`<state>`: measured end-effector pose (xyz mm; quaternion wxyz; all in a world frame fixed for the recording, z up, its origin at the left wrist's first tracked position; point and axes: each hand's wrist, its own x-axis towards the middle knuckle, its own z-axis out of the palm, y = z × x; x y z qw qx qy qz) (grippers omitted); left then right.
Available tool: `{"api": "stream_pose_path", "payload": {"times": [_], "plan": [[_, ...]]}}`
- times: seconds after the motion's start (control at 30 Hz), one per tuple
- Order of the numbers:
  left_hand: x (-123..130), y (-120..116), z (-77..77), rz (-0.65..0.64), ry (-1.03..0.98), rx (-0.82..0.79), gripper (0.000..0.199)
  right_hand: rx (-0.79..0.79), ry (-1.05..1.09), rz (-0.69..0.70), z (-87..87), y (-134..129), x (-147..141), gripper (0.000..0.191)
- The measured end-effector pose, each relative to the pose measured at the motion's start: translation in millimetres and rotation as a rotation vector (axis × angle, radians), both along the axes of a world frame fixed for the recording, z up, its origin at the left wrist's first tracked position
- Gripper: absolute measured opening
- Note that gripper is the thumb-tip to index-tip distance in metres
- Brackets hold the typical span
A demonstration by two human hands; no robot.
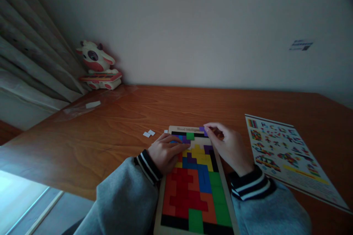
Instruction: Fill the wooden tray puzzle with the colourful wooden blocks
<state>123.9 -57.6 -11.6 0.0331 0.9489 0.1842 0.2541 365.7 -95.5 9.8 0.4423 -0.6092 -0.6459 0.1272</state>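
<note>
- Left hand [165, 152], one: palm down across the upper left of the board, fingers extended over blue and purple blocks. Its underside is hidden, so I cannot tell whether it grips anything.
- Right hand [230, 148], one: nearly closed, thumb and fingertips pinching a purple block [202, 129] at the board's top right corner.
- Puzzle board [176, 129], wooden, one: lying on the table [234, 106] between the forearms, largely covered in coloured blocks. A pale patch [200, 140] shows near the top; from my remote view, I cannot tell whether it is bare wood or pale blocks.
- White scraps [146, 134], small: on the table, left of the board's top.
- Printed sheet [286, 154], one: flat, to the right of the board.
- Cow toy [97, 58], one: by the wall, far left.
- Hazards, by my judgement: a slip of the purple block, from so small a fingertip hold; a block sitting proud, from a wrong turn against its neighbours; blocks knocked askew, from left fingers pressing sideways or a cuff dragging over the rim.
</note>
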Motion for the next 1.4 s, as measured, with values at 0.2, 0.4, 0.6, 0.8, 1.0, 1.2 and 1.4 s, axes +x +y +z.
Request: {"api": "stream_pose_path", "payload": {"times": [0.2, 0.4, 0.6, 0.8, 1.0, 1.2, 1.4], "plan": [[3.4, -6.1, 1.1, -0.029, 0.025, -0.015, 0.048, -0.011, -0.012, -0.006, -0.6, -0.2, 0.0, 0.023], [6.4, -11.2, -6.4, -0.006, 0.012, 0.079, 0.043, -0.002, -0.016, -0.004, -1.2, -0.3, 0.3, 0.023], [1.4, -9.4, -0.9, 0.063, 0.0, 0.136, 0.037, -0.001, -0.031, 0.007, -3.2, -0.9, 2.4, 0.022], [-34.1, 18.6, 3.3, 0.436, 0.035, 0.08, 0.028, -0.015, -0.024, 0.009, -3.1, -0.6, 2.0, 0.021], [-47.6, 34.2, -6.4, 0.357, 0.081, -0.025, 0.029, -0.025, -0.032, 0.008, -2.8, 0.3, 1.3, 0.021], [-38.4, 35.6, -6.1, 0.315, 0.066, -0.089, 0.026, -0.022, -0.055, 0.001, -4.6, 0.2, 3.3, 0.022], [-39.0, 37.5, -5.9, 0.401, 0.025, -0.123, 0.02, -0.024, -0.048, 0.004, -2.2, -1.3, 3.0, 0.022]]}}
